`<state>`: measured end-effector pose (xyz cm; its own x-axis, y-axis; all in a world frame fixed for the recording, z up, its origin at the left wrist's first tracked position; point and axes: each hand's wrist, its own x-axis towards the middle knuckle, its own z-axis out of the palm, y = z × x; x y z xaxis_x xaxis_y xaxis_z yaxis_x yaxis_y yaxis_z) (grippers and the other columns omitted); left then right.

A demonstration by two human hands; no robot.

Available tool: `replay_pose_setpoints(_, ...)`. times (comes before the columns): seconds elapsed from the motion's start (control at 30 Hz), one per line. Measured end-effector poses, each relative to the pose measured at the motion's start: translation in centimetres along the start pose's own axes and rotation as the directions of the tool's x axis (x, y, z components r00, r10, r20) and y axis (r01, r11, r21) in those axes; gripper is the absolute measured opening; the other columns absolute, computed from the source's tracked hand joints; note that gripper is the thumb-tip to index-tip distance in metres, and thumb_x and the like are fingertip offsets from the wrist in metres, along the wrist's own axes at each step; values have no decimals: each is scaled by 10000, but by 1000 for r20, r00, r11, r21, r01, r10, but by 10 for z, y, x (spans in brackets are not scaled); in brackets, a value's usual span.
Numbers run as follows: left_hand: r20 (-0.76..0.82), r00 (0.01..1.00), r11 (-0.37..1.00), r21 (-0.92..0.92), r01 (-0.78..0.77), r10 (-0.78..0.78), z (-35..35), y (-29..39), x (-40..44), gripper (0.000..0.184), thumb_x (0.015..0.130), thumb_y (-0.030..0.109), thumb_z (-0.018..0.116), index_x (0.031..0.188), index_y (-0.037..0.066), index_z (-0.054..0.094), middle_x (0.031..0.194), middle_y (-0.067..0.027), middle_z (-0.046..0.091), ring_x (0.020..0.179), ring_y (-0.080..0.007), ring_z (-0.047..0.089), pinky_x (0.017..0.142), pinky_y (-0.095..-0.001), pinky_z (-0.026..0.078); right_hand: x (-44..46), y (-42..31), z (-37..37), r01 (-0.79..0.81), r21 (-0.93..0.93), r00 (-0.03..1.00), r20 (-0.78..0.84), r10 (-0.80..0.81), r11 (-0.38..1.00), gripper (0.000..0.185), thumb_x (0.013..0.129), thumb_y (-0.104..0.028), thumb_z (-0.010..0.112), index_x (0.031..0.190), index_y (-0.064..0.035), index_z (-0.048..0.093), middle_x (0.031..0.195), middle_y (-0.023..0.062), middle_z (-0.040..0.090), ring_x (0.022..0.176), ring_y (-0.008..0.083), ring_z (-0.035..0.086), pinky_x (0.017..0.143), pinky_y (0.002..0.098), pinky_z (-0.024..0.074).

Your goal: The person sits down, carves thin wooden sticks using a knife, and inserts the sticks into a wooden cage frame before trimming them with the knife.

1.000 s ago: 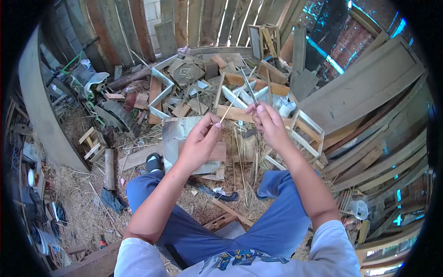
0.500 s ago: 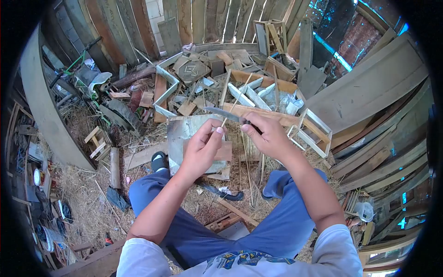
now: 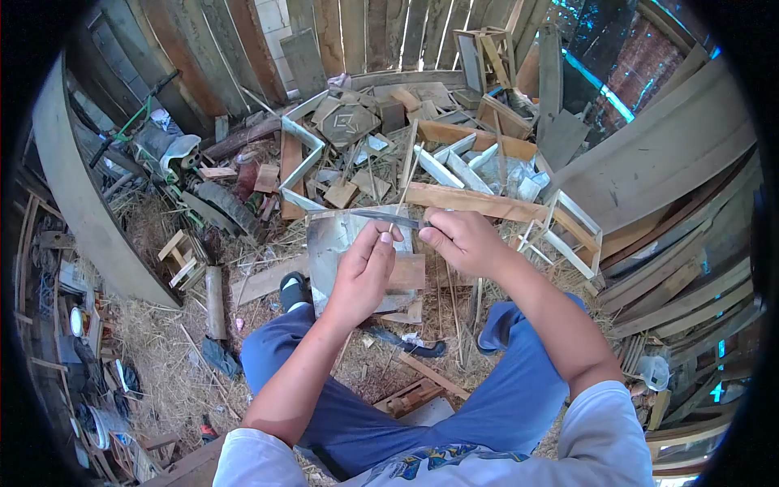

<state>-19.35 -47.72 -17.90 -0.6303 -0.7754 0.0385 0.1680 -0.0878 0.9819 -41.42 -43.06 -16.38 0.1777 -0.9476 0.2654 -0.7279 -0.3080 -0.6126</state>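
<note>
My right hand [image 3: 464,243] is closed round the handle of a knife, whose blade [image 3: 381,217] points left across the front of me. The blade lies over a thin wooden stick [image 3: 403,197], just above my left fingers. My left hand [image 3: 365,272] is closed, pinching the lower part of that stick between thumb and fingers. The stick leans up and away from me. Below the hands are a pale flat board [image 3: 324,252] and a smaller brown wood piece [image 3: 408,273] lying on it.
Wooden frames [image 3: 479,203] and scrap wood [image 3: 349,126] are heaped ahead. A green-framed bike [image 3: 174,154] stands at left, near a short log [image 3: 214,302]. Large planks [image 3: 649,162] lean at right. Straw [image 3: 178,357] covers the ground around my legs.
The knife blade has come down along the stick, closer to my left fingers, and lies flatter. The scene has shifted slightly right with my head.
</note>
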Motion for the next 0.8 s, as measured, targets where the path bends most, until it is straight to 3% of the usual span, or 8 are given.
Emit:
replay_pose_setpoints(0.3, -26, 998, 998, -35, 59, -60, 4, -4, -1, 192, 1120, 248, 430, 1045, 99, 526, 729, 80, 420, 562, -1, 328, 479, -203, 226, 6, -1, 1, 66, -9, 998, 0, -66, 998, 305, 1010, -337, 584, 907, -51, 603, 771, 178, 640, 745, 414, 638, 630, 494, 475)
replay_pose_setpoints(0.4, -14, 999, 999, 29, 34, -33, 10, -6, 3, 208, 1118, 238, 429, 1018, 88, 533, 736, 81, 410, 581, -8, 326, 503, -207, 243, 1, 1, -1, 70, -19, 997, -21, -70, 997, 300, 1008, -335, 588, 913, -52, 614, 761, 175, 639, 733, 411, 639, 622, 493, 474)
replay_pose_setpoints(0.5, -29, 999, 996, 83, -27, 30, 21, -2, 7, 182, 1093, 165, 468, 1003, 40, 564, 755, 58, 423, 674, -30, 376, 573, -237, 334, -5, 2, -6, 59, -32, 997, -41, -60, 998, 293, 1008, -332, 588, 919, -56, 628, 760, 171, 646, 725, 406, 642, 616, 491, 476)
replay_pose_setpoints(0.6, -46, 999, 983, 182, -12, 21, 28, -6, 10, 184, 1083, 159, 485, 990, 29, 574, 704, 6, 476, 635, -73, 425, 568, -275, 368, -11, 2, -12, 51, -50, 997, -49, -53, 997, 291, 1007, -333, 589, 921, -60, 639, 766, 167, 656, 724, 401, 648, 616, 487, 481)
replay_pose_setpoints(0.67, -67, 987, 947, 299, -119, 146, 31, -11, 12, 190, 1072, 150, 494, 966, 18, 581, 669, -85, 537, 598, -143, 499, 567, -322, 405, -14, 2, -15, 49, -57, 997, -55, -52, 997, 293, 1006, -335, 590, 919, -61, 643, 769, 166, 661, 726, 398, 651, 618, 485, 486)
replay_pose_setpoints(0.8, -73, 989, 904, 418, -90, 132, 37, -6, 8, 174, 1060, 135, 508, 964, 11, 582, 683, -169, 567, 580, -231, 547, 569, -365, 432, -18, 2, -16, 82, -134, 989, -109, -97, 988, 293, 998, -323, 596, 908, -46, 623, 751, 163, 649, 687, 383, 649, 591, 471, 487)
